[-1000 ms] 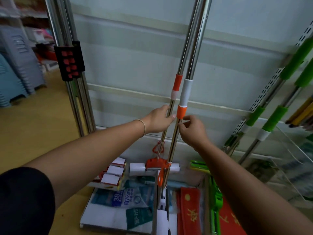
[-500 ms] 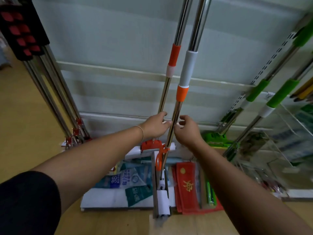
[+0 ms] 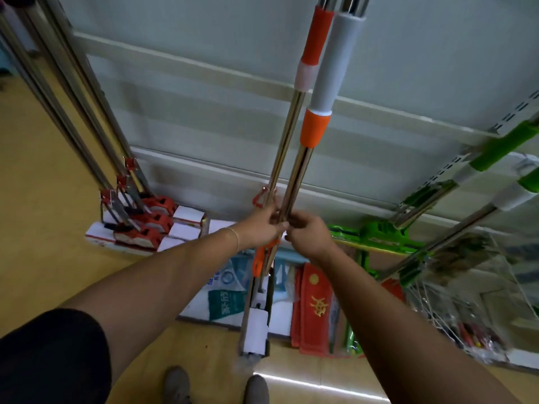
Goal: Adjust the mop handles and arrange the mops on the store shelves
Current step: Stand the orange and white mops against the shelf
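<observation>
- Red-clamp mops (image 3: 145, 223) lean against the shelving at nine o'clock.
- My left grip (image 3: 262, 227) is curled round the orange-sleeved mop handle (image 3: 287, 147), low down near centre.
- My right grip (image 3: 310, 236) pinches the grey-sleeved mop handle (image 3: 301, 170) just beside it; a white mop head (image 3: 256, 330) lies at six o'clock.
- I judge I'm mid-adjustment: next, twist the orange collar (image 3: 315, 128) at twelve o'clock.

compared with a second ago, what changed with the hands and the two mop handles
Both hands slid down: the left hand along the left handle, the right hand along the right handle, from just under its orange collar to well below it. Unchanged: each hand grips its own handle, and the handles stand side by side.
</observation>
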Demonstrator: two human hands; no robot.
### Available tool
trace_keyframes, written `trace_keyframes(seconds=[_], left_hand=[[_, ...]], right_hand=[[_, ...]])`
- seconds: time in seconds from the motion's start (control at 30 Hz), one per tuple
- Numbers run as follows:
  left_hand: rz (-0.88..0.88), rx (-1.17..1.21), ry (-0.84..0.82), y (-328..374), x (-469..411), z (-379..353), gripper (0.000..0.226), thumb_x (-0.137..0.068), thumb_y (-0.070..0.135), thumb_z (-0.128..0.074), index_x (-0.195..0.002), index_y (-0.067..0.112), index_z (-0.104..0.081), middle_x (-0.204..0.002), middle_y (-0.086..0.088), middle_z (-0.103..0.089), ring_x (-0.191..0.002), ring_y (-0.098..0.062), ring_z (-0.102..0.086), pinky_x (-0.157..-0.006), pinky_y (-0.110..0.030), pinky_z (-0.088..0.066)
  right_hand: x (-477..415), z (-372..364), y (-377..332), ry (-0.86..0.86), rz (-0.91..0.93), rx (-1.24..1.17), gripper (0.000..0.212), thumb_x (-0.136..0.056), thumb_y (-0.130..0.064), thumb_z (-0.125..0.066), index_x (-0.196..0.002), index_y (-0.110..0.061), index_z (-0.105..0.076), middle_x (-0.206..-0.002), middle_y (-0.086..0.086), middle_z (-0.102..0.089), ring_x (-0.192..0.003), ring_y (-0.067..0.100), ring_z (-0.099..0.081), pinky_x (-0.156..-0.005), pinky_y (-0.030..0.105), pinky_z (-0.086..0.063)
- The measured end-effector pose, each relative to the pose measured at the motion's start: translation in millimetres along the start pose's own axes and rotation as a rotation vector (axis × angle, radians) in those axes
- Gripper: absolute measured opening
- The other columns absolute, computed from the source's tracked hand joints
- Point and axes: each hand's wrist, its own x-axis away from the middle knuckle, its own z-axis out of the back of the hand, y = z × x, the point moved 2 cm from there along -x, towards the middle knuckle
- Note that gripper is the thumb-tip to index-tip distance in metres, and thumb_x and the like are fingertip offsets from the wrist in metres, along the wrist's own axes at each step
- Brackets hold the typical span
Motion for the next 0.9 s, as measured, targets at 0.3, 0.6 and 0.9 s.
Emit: trace_keyframes(seconds=[0.3,0.6,0.9], left_hand=[[0.016,-0.057,0.220,-24,22,-9,0.032,-0.101,0.033,-0.050,-0.127,0.016,-0.057,-0.121,-0.008,-0.065,-0.113,-0.021,-0.059,-0.095,-0.031,-0.047],[0.037,-0.129,0.315,-48,30,22,0.018,-0.094,0.044,-0.055,-0.081,0.033,-0.059,-0.084,0.008,-0.064,-0.090,-0.017,-0.063,-0.083,-0.034,-0.050],[-0.096,-0.194,0.311,-64,31,44,0.015,-0.096,0.035,-0.057,-0.083,0.029,-0.057,-0.074,0.015,-0.056,-0.077,-0.012,-0.059,-0.076,-0.027,-0.045]], right_hand=[[-27,-15,31,-0.154,-0.160,-0.383,0.024,-0.093,0.012,-0.050,-0.107,-0.001,-0.064,-0.104,0.018,-0.068,-0.098,0.029,-0.064,-0.098,0.045,-0.051],[-102,-48,54,0.073,-0.198,0.019,0.018,-0.090,-0.015,-0.063,-0.104,-0.005,-0.069,-0.097,0.011,-0.072,-0.090,0.026,-0.069,-0.080,0.039,-0.059],[-170,-59,48,0.270,-0.060,0.309,0.040,-0.088,-0.034,-0.066,-0.121,-0.014,-0.055,-0.110,0.005,-0.064,-0.100,0.022,-0.062,-0.086,0.030,-0.051]])
